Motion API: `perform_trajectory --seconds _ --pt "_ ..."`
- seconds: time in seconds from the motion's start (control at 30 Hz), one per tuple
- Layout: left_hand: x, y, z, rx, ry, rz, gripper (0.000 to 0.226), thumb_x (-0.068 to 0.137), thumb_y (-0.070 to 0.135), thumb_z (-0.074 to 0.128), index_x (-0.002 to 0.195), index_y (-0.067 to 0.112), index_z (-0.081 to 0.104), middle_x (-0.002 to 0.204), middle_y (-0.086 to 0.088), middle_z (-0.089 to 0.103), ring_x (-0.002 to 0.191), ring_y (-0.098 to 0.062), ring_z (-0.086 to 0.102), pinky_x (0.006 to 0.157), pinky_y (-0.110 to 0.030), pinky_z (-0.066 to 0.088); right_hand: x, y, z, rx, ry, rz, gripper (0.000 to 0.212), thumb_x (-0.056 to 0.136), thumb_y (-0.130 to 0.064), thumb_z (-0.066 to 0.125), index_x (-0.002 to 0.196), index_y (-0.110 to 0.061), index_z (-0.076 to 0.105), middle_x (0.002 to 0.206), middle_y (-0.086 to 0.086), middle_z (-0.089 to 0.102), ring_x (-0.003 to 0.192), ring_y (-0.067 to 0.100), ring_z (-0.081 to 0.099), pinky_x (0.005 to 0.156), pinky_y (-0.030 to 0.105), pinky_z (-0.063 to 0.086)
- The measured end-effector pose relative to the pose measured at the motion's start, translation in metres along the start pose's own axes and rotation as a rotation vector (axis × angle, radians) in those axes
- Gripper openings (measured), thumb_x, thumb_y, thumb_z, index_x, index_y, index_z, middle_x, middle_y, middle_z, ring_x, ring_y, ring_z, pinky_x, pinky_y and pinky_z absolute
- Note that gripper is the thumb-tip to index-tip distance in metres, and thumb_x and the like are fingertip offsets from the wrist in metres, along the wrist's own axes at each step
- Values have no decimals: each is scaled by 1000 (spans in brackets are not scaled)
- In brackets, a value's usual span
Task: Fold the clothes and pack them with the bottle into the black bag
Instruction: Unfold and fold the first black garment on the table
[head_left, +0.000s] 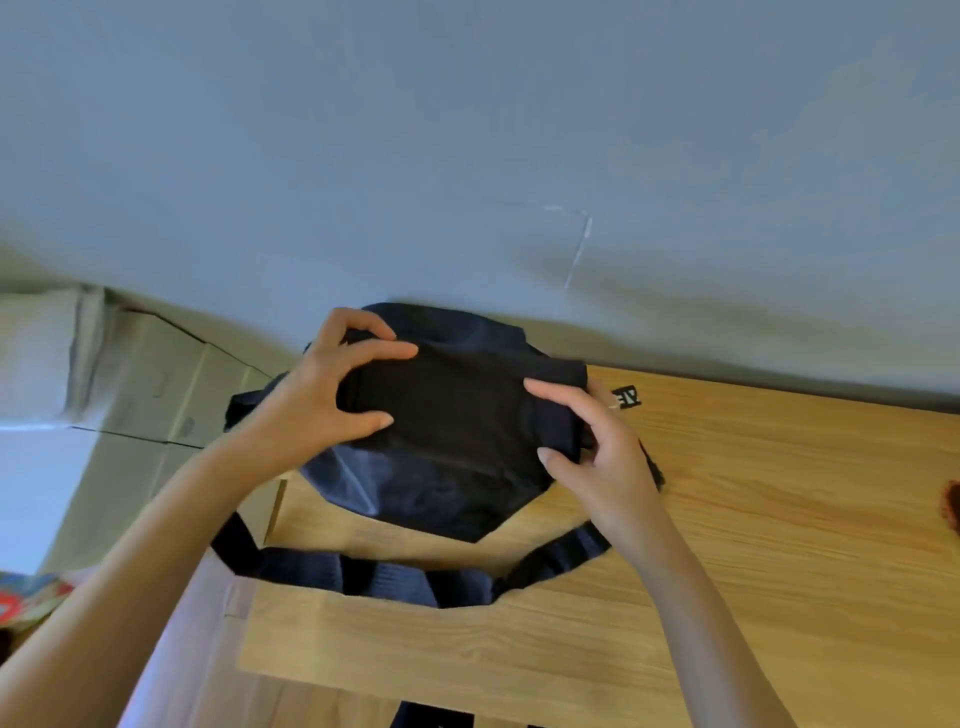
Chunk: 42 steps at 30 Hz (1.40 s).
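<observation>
While the head camera looks down over both forearms, a folded black garment (457, 410) sits between the two hands, held just over the mouth of the black bag (415, 483), which lies on the wooden tabletop (753, 519) close to the grey wall (467, 130). The left hand (332, 384) grips the garment's left end, thumb toward the near edge and fingers curled over the far edge; the right hand (597, 447) pinches the right end in the same way, so the hands stand apart with the cloth stretched between them. The garment's long axis runs left to right across the view, roughly level, tipping slightly lower on the right side, and it lines up with the wide opening of the bag beneath it. Neither hand is clearly nearer to the bag; both hover right over it, so the coming move looks like a straight push downward and a little away from the person. The bag's strap (405, 571) loops back across the tabletop toward the person, well clear of the opening. A small black-and-white tag (626, 397) lies on the wood just beyond the right hand. No bottle shows anywhere in this view, and whether anything already lies inside the bag cannot be told, since the garment covers the opening.
</observation>
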<state>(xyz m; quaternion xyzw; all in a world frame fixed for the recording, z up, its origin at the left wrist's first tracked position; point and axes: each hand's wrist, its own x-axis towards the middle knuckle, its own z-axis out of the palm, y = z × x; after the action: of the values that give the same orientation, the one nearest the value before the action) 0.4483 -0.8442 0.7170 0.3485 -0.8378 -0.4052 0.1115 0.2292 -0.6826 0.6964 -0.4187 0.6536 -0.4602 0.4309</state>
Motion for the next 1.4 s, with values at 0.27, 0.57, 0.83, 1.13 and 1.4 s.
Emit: perform_trajectory --seconds 0.27,0.57,0.83,1.13,1.4 --pt "24 -60 -21 19 -86 -107 56 75 0 73 122 24 54 116 23 29 107 20 34 88 3 32 61 10 49 -256 -50 46 53 83 4 62 126 -27 55 125 -6 41 117 2 42 98 9 38" --pt "2 -93 19 206 -307 -151 66 74 7 77 133 17 48 122 10 24 115 -5 31 98 -6 23 46 49 67 -532 -178 165 61 86 3 59 134 -31 47 143 -3 29 125 12 44 91 1 28" --pt "6 -87 24 446 -412 -160 60 86 17 67 139 24 40 139 8 19 94 -10 49 83 -21 46 49 47 70 -822 -286 121 65 96 -14 51 146 -42 21 152 7 23 81 13 62 73 24 50" --pt "19 -61 34 503 -259 183 47 95 50 34 130 28 53 139 3 41 127 -20 35 94 -39 41 41 54 38 -980 103 -133 57 83 -17 68 136 -19 47 129 4 49 123 23 43 99 37 42" --pt "65 -56 76 232 -426 20 46 87 19 66 127 19 42 117 4 53 108 -12 50 92 -30 43 41 68 26 -902 -68 64 76 83 -26 70 147 -25 29 151 -7 26 139 15 25 105 35 40"
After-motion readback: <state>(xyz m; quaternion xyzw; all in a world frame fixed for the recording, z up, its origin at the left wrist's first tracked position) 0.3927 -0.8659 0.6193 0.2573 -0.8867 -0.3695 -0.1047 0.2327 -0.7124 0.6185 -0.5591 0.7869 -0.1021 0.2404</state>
